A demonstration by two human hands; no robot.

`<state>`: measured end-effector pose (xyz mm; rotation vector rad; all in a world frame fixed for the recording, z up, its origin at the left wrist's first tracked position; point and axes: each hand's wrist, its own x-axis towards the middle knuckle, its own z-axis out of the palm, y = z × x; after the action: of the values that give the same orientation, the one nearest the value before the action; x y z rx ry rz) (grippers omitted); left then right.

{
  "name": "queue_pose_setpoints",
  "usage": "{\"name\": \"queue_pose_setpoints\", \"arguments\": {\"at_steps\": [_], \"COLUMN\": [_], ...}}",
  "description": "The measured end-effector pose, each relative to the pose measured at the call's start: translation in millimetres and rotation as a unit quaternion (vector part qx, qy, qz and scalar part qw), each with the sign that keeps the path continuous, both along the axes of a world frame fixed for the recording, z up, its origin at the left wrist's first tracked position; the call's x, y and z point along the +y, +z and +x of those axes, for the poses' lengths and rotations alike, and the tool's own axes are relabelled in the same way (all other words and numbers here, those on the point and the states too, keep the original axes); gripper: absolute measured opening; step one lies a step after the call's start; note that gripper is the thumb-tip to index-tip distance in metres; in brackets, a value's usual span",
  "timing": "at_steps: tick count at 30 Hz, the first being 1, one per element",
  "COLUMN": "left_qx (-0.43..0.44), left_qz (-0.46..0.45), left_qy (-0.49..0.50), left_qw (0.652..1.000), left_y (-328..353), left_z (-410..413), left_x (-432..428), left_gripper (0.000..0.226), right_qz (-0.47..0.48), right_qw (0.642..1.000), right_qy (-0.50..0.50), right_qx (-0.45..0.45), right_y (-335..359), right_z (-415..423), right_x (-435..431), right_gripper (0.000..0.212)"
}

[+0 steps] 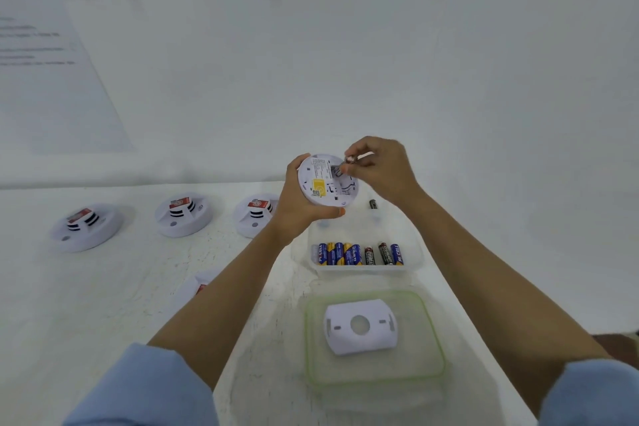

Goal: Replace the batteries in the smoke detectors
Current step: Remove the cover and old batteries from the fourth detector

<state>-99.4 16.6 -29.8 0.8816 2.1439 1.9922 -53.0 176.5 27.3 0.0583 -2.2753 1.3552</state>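
Risks first. Could seat the battery (351, 159) reversed: polarity marks in the bay too small to read from here. Could lose it from so light a fingertip pinch, dropping it into the tub (413, 263) among the spares (359, 254) and mixing used with fresh. Could bend a contact if pushed in at an angle, given the tilt of the detector (326, 183).

Position. Grips detector in left hand (301, 204), fingers curled round the rim, back facing up, raised off the worktop (138, 304) above the tub's far end. Pinches battery in right hand (383, 169), right at the open bay on the detector's upper right; touching or just clear, cannot tell.

Elsewhere. Loose cell (372, 204) near tub's far end. Backplate (361, 325) on green-rimmed lid (311, 339). Row of three detectors (183, 214) to the left.
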Motion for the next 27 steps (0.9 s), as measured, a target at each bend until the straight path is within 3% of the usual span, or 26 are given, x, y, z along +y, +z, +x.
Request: {"name": "queue_pose_setpoints", "arguments": {"at_steps": [5, 12, 17, 21, 27], "left_qx": [-0.013, -0.027, -0.028, -0.036, -0.024], "left_qz": [0.011, 0.008, 0.003, 0.007, 0.0], "left_qy": [0.001, -0.008, -0.035, -0.045, -0.05], "left_qw": [1.0, 1.0, 0.999, 0.998, 0.998], "left_y": [4, 5, 9, 14, 16], "left_z": [13, 20, 28, 30, 25], "left_x": [1, -6, -6, -5, -3], "left_gripper": [0.102, 0.103, 0.096, 0.096, 0.095], "right_qz": [0.018, 0.126, 0.106, 0.017, -0.067], "right_qw": [1.0, 0.989, 0.991, 0.991, 0.987], "right_qy": [0.016, 0.081, 0.077, 0.102, 0.126], "right_qx": [0.009, 0.004, -0.009, -0.081, -0.076], "right_y": [-7, -19, -10, -2, -8], "right_z": [20, 37, 34, 33, 27], "right_x": [-10, -8, 1, 5, 3], "right_gripper": [0.015, 0.024, 0.027, 0.03, 0.035]}}
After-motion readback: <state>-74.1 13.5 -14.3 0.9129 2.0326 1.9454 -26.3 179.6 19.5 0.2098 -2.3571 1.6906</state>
